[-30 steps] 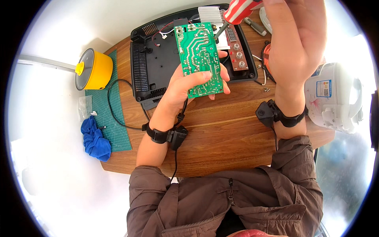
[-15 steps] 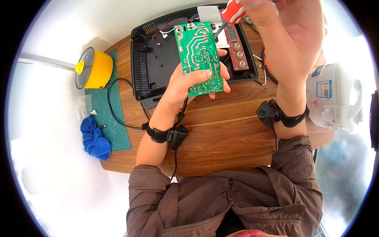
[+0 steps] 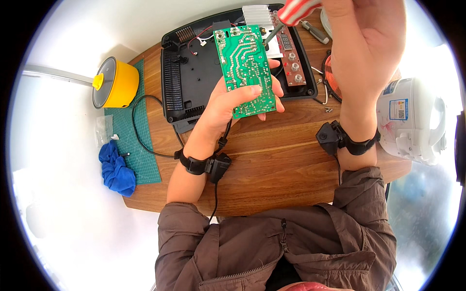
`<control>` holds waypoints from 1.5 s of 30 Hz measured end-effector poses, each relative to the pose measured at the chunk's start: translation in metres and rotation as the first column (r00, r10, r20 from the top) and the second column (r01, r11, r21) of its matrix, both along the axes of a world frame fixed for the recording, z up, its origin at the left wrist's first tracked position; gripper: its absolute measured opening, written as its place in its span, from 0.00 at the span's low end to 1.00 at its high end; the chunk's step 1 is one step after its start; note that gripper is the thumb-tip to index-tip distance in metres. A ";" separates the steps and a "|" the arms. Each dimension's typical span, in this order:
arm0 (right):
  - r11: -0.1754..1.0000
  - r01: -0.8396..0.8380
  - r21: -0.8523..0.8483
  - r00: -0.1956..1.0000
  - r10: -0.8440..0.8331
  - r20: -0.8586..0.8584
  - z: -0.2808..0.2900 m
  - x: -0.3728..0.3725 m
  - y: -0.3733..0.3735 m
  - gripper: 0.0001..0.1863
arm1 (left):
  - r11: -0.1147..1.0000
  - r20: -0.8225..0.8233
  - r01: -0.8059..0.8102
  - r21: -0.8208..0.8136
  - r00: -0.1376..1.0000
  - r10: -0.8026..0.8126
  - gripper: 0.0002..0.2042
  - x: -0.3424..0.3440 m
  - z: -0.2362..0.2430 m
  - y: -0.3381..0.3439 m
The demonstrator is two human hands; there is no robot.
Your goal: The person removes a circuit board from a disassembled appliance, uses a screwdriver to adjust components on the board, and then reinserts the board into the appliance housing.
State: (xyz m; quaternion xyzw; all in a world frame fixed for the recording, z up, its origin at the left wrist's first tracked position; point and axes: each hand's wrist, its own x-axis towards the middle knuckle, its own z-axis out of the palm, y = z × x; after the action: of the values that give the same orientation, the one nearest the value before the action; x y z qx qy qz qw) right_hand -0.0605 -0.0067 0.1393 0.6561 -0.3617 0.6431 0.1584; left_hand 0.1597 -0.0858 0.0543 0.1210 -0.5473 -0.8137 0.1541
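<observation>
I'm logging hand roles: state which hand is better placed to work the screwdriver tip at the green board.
Right. The right hand grips the red-handled screwdriver, its tip near the green circuit board. The left hand is occupied holding that board.

Repair bench — cutting mat (image 3: 127, 140), opened appliance (image 3: 194, 72).

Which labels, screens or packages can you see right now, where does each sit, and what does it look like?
Sticker label: on the side of the white cooker at the table's right edge; small rectangle, blue and white.
Digit display: on the reddish-brown control board inside the black casing, right of the green circuit board; small dark rectangle, unlit.
Clear plastic bag: left, by the green cutting mat; flat, see-through.
</observation>
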 end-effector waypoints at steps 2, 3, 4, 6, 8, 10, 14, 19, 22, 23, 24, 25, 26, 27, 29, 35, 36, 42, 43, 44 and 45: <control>0.952 0.245 -0.185 0.952 -0.200 0.232 -0.007 0.036 -0.035 0.28 | 1.000 -0.005 -0.001 0.000 1.000 0.001 0.33 0.002 -0.001 0.000; 0.923 0.330 -0.198 0.905 -0.250 0.343 -0.005 0.049 -0.042 0.28 | 1.000 -0.009 0.000 0.000 1.000 0.000 0.33 0.002 -0.001 -0.001; 0.940 0.324 -0.105 0.869 -0.253 0.425 0.007 0.065 -0.030 0.29 | 1.000 -0.010 -0.003 0.000 1.000 0.003 0.33 0.004 -0.001 -0.001; 1.000 -0.013 -0.009 0.938 0.015 0.345 0.012 0.048 -0.020 0.28 | 1.000 -0.013 -0.022 0.000 1.000 0.022 0.33 0.008 -0.002 -0.002; 0.926 -0.370 0.074 0.927 0.362 0.101 0.007 -0.020 -0.001 0.26 | 1.000 -0.029 0.017 0.006 0.999 -0.017 0.33 -0.003 0.002 -0.001; 0.929 -0.369 0.036 0.929 0.368 0.045 0.001 -0.010 0.000 0.26 | 1.000 -0.016 0.007 0.008 1.000 -0.006 0.33 -0.001 0.002 -0.001; 0.969 0.233 -0.082 0.911 -0.188 0.368 0.001 0.058 -0.034 0.29 | 1.000 -0.014 -0.013 0.001 1.000 0.013 0.34 0.004 0.000 0.000; 0.937 -0.347 -0.027 0.877 0.335 0.344 -0.009 0.016 -0.020 0.28 | 1.000 -0.015 -0.026 -0.006 1.000 0.026 0.34 0.001 0.003 0.003; 0.972 -0.234 0.019 0.970 0.232 0.071 -0.002 0.014 -0.008 0.28 | 1.000 -0.012 -0.027 -0.006 1.000 0.027 0.34 0.000 0.001 0.002; 0.987 -0.161 -0.021 0.987 0.161 0.016 -0.002 0.015 -0.010 0.28 | 1.000 -0.011 -0.030 -0.005 0.999 0.030 0.34 0.001 0.001 0.002; 0.994 -0.084 -0.067 0.996 0.082 -0.032 -0.003 0.015 -0.011 0.29 | 1.000 -0.011 -0.030 -0.004 0.999 0.030 0.34 0.002 0.002 0.002; 0.986 -0.020 -0.163 1.000 0.018 -0.013 -0.010 0.011 -0.029 0.30 | 1.000 -0.015 -0.022 -0.002 1.000 0.022 0.34 0.000 0.002 0.002; 0.979 0.055 -0.197 0.998 -0.046 0.050 -0.015 0.011 -0.032 0.31 | 1.000 -0.022 -0.015 -0.002 1.000 0.015 0.34 -0.002 0.002 0.002; 0.967 0.119 -0.223 0.988 -0.094 0.120 -0.016 0.018 -0.039 0.32 | 1.000 -0.024 -0.020 -0.001 1.000 0.020 0.35 -0.001 0.000 0.002; 0.976 0.124 -0.177 0.966 -0.078 0.245 -0.003 0.044 -0.032 0.32 | 1.000 -0.026 -0.031 0.002 0.999 0.031 0.35 0.002 -0.002 0.001; 0.986 -0.096 -0.137 0.991 0.082 -0.105 0.008 0.021 -0.003 0.32 | 1.000 -0.022 -0.006 0.001 1.000 0.006 0.34 0.000 0.001 0.002; 0.994 -0.008 -0.113 0.995 -0.004 -0.098 0.009 0.023 -0.003 0.33 | 1.000 -0.017 0.001 -0.005 1.000 -0.001 0.34 -0.002 0.002 0.002; 0.980 0.120 -0.157 0.992 -0.113 0.053 -0.002 0.034 -0.029 0.37 | 1.000 -0.009 -0.028 -0.004 1.000 0.028 0.34 0.004 0.001 0.003; 0.991 0.029 -0.127 0.994 -0.042 -0.100 -0.002 0.012 -0.024 0.34 | 0.999 -0.013 -0.038 -0.001 0.999 0.038 0.34 0.005 0.002 0.004; 0.995 -0.034 -0.090 0.987 0.020 -0.158 -0.008 0.003 -0.020 0.33 | 0.999 -0.014 -0.041 -0.006 0.999 0.041 0.34 0.007 0.002 0.004; 0.998 -0.056 -0.039 0.974 0.046 -0.224 -0.002 -0.007 -0.007 0.31 | 1.000 -0.027 -0.003 -0.005 1.000 0.003 0.34 -0.003 0.003 0.003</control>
State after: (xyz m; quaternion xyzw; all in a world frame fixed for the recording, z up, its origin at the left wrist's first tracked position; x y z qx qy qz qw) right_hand -0.0679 -0.0141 0.1371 0.7295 -0.3101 0.5773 0.1958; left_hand 0.1572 -0.0832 0.0569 0.1103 -0.5469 -0.8137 0.1630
